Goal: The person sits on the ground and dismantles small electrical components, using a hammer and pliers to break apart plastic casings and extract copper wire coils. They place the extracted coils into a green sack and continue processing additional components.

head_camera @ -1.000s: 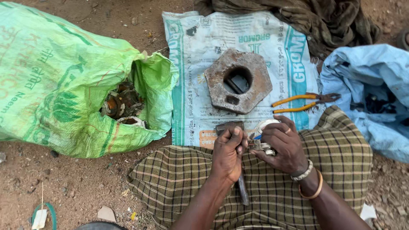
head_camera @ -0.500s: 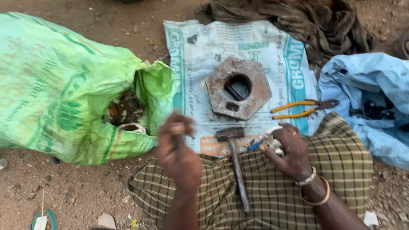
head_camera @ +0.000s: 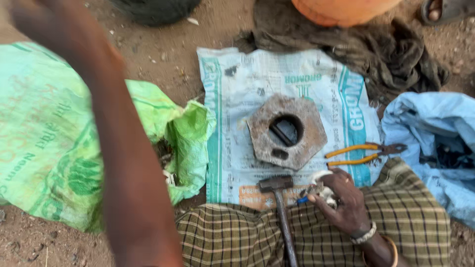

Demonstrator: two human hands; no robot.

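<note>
My right hand (head_camera: 341,198) rests on the checked cloth (head_camera: 405,222) over my lap and grips a small white part (head_camera: 321,190) with a bit of blue at its tip. My left arm is raised high and blurred across the left of the view; its hand (head_camera: 34,22) reaches the top left corner, and what it holds cannot be made out. A hammer (head_camera: 279,200) lies between my arms, head on a white printed sack (head_camera: 237,99). On the sack sits a rusty hexagonal metal block (head_camera: 287,131) with a round hole.
Pliers with yellow handles (head_camera: 363,153) lie right of the block. A green sack (head_camera: 44,148) with its mouth open lies at the left, a blue sack (head_camera: 435,143) at the right. Dark rags (head_camera: 396,54) and an orange round object (head_camera: 341,10) are at the back. Bare earth surrounds everything.
My left hand left the part at my lap, let the hammer lie, and swung up and left across the view. My right hand has stayed on the part. The camera has tilted.
</note>
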